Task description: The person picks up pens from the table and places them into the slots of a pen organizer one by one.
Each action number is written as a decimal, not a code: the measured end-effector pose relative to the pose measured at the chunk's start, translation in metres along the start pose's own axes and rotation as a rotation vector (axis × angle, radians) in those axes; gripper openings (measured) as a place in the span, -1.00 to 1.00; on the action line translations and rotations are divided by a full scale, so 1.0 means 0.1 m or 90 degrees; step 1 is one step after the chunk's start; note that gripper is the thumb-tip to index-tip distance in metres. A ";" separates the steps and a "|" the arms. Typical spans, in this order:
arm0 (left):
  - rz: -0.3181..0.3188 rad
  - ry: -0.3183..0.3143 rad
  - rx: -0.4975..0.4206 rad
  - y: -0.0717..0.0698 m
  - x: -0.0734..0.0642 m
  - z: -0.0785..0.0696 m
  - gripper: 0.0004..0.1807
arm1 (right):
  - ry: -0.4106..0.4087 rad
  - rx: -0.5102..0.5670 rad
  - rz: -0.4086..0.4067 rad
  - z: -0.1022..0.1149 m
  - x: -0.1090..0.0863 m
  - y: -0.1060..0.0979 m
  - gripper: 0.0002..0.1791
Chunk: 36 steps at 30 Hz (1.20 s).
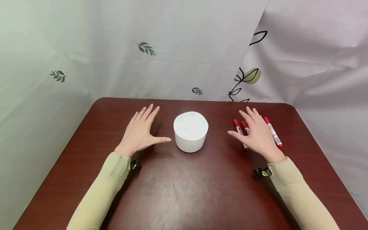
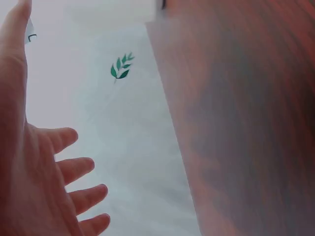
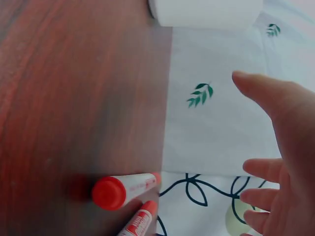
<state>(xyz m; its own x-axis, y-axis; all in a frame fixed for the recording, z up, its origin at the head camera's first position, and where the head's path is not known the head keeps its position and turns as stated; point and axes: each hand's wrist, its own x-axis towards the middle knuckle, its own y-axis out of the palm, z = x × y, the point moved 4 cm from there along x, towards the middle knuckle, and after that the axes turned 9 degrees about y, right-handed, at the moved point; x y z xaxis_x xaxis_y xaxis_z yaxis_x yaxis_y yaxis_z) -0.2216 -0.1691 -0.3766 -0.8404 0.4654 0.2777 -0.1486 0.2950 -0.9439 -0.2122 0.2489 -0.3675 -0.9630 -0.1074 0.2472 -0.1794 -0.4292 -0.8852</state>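
Note:
A white round tub [image 1: 190, 143] with a pale top stands upright near the middle of the table. To its left my left hand [image 1: 140, 132] is spread, its thumb tip close to the tub's side and nothing in its grasp. My right hand [image 1: 258, 135] is likewise spread and holds nothing, over on the right above the markers. Three red-capped white markers lie there: one left marker [image 1: 236, 123], one middle marker [image 1: 245, 127] partly hidden by the fingers, and one right marker [image 1: 273, 132] beyond the hand. In the right wrist view, two markers show below the tub [image 3: 211, 12].
The dark red-brown wooden table [image 1: 184, 191] has rounded far corners. Behind it and at both sides hangs a pale curtain [image 1: 184, 48] with leaf prints. A dark band with a small device [image 1: 263, 172] is on the right wrist, and another device [image 1: 134, 164] on the left.

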 end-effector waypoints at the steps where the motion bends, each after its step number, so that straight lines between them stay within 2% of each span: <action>1: -0.008 0.006 -0.006 -0.01 0.01 -0.02 0.41 | 0.006 0.014 -0.002 -0.01 -0.01 -0.02 0.02; 6: -0.042 0.028 -0.059 -0.03 0.07 -0.15 0.40 | 0.041 0.058 -0.006 -0.07 -0.07 -0.13 -0.07; 13: -0.116 0.072 -0.165 -0.01 0.18 -0.43 0.30 | 0.085 0.049 -0.030 -0.32 -0.19 -0.30 -0.13; 17: -0.115 0.075 -0.251 0.07 0.25 -0.60 0.29 | 0.117 0.044 -0.039 -0.51 -0.28 -0.38 -0.16; 21: -0.107 0.056 -0.323 0.16 0.33 -0.72 0.33 | 0.147 0.051 -0.043 -0.68 -0.33 -0.41 -0.19; 27: -0.106 0.029 -0.358 0.27 0.39 -0.75 0.38 | 0.197 0.062 -0.037 -0.88 -0.35 -0.44 -0.16; 32: -0.110 0.012 -0.376 0.29 0.41 -0.75 0.36 | 0.249 0.055 -0.026 -1.07 -0.33 -0.43 -0.12; 36: -0.099 -0.010 -0.384 0.30 0.42 -0.75 0.39 | 0.261 0.050 -0.020 -1.22 -0.33 -0.37 -0.15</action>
<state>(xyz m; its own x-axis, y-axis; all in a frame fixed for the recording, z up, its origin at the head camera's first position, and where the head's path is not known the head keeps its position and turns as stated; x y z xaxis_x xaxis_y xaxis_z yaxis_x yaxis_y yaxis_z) -0.2219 -0.0783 -0.3801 -0.8406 0.3682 0.3972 0.0472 0.7803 -0.6236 -0.1985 0.3774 -0.3903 -0.9604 0.2662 0.0827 -0.2100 -0.4958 -0.8427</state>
